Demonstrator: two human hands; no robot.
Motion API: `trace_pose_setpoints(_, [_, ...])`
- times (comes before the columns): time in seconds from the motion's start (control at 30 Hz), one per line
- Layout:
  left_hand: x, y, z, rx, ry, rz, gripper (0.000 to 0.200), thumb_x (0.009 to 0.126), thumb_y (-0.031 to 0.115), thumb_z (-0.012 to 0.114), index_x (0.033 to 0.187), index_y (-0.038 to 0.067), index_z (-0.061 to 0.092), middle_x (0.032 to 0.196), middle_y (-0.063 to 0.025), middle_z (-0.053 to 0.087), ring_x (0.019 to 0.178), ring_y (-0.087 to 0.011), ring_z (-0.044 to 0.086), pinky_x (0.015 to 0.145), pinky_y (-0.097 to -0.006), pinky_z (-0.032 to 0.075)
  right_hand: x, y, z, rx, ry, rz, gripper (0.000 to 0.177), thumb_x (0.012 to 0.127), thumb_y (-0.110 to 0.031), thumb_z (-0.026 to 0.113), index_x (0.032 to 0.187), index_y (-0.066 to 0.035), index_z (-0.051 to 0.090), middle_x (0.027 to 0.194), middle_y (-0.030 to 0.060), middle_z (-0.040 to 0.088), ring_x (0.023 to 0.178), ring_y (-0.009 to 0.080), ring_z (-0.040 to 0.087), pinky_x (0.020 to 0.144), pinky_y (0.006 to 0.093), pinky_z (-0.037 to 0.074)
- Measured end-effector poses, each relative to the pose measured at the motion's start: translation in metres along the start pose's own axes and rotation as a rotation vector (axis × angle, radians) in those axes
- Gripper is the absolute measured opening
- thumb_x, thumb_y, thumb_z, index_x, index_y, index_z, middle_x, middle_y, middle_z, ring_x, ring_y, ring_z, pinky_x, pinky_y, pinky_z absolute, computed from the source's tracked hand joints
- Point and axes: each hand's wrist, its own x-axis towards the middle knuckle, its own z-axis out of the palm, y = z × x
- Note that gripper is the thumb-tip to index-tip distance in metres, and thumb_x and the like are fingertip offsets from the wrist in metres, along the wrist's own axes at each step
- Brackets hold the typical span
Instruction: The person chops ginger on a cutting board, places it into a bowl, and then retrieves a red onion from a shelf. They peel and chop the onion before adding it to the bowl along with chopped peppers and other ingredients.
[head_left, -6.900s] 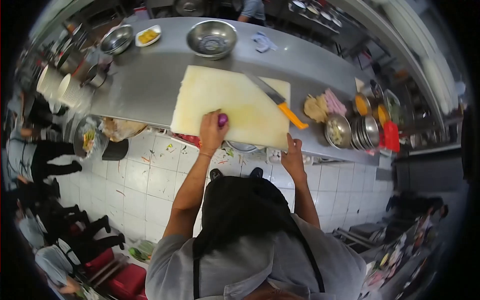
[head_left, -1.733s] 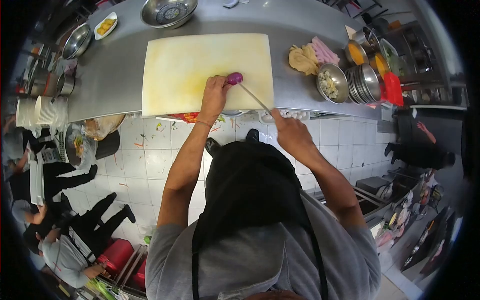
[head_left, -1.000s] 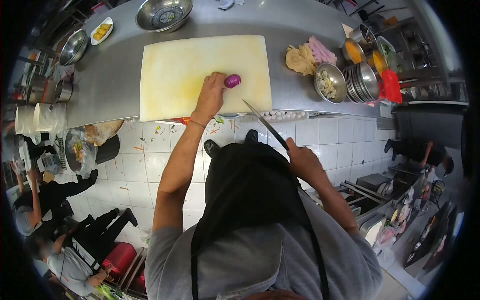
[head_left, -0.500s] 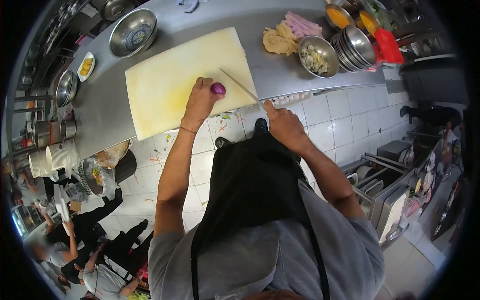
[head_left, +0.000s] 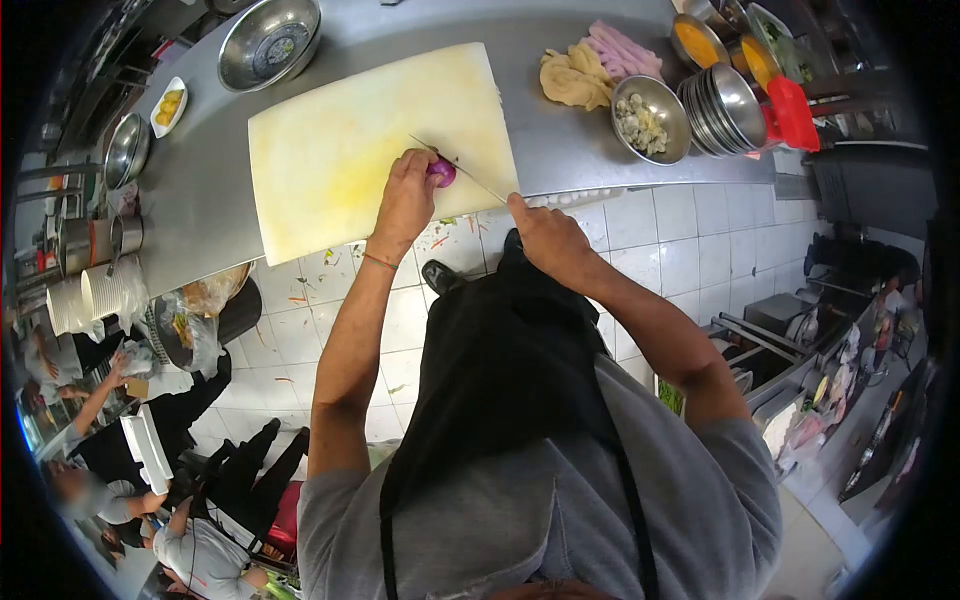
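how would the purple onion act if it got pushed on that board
The purple onion might roll, being rounded on a flat cutting board. Its smooth-looking surface could be slippery. The left hand at its side would probably limit that.

Steel counter [head_left: 205,205] with cutting board [head_left: 340,140], bowls [head_left: 248,58]

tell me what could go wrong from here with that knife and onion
The knife could nick the left hand, which steadies the purple onion close beside it. The onion looks rounded, so it might roll under pressure. And since the cutting board reaches the front of the counter, a piece could drop to the floor.
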Motion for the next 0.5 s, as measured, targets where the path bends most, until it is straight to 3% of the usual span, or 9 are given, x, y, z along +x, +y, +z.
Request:
trace_pose_setpoints(0.2, [-0.004, 0.003, -0.002, 0.034, 0.013, -0.003, 0.021, 0.086, -0.001, 0.065, 0.106, -0.003, 0.059, 0.104, -0.0177, 0.062, 0.098, -0.0378, 0.059, 0.087, -0.0438, 0.049, -0.024, -0.006, -0.053, -0.059, -0.063, -0.039, 0.029, 0.090, -0.003, 0.048, 0.119, 0.002, 0.045, 0.083, 0.0256, 0.068, 0.080, 0.0444, 0.069, 0.069, 0.0532, 0.055])
trace_pose_setpoints(0.3, [-0.005, 0.001, -0.001, 0.025, 0.014, -0.009, 0.019, 0.086, -0.002, 0.065, 0.104, -0.004, 0.059, 0.103, -0.0184, 0.061, 0.099, -0.0382, 0.058, 0.088, -0.0441, 0.048, -0.014, 0.002, -0.017, -0.039, 0.029, -0.072, 0.030, 0.090, -0.002, 0.049, 0.119, 0.002, 0.045, 0.084, 0.0262, 0.067, 0.081, 0.0449, 0.068, 0.070, 0.0541, 0.055])
trace_pose_setpoints(0.37, [-0.005, 0.000, 0.002, 0.010, 0.022, -0.028, 0.019, 0.086, -0.002, 0.065, 0.103, -0.004, 0.058, 0.103, -0.0188, 0.061, 0.098, -0.0385, 0.058, 0.088, -0.0441, 0.048, 0.003, 0.000, -0.004, -0.024, -0.013, -0.045, 0.030, 0.089, -0.002, 0.049, 0.119, 0.002, 0.045, 0.085, 0.0266, 0.067, 0.081, 0.0450, 0.068, 0.070, 0.0550, 0.055])
trace_pose_setpoints(0.5, [-0.005, 0.000, 0.002, -0.008, 0.027, -0.027, 0.020, 0.085, -0.002, 0.065, 0.103, -0.004, 0.057, 0.102, -0.0191, 0.060, 0.098, -0.0388, 0.058, 0.087, -0.0441, 0.048, 0.004, -0.002, -0.026, -0.021, -0.038, -0.035, 0.028, 0.089, -0.001, 0.049, 0.116, 0.001, 0.045, 0.085, 0.0269, 0.067, 0.082, 0.0455, 0.068, 0.071, 0.0563, 0.054])
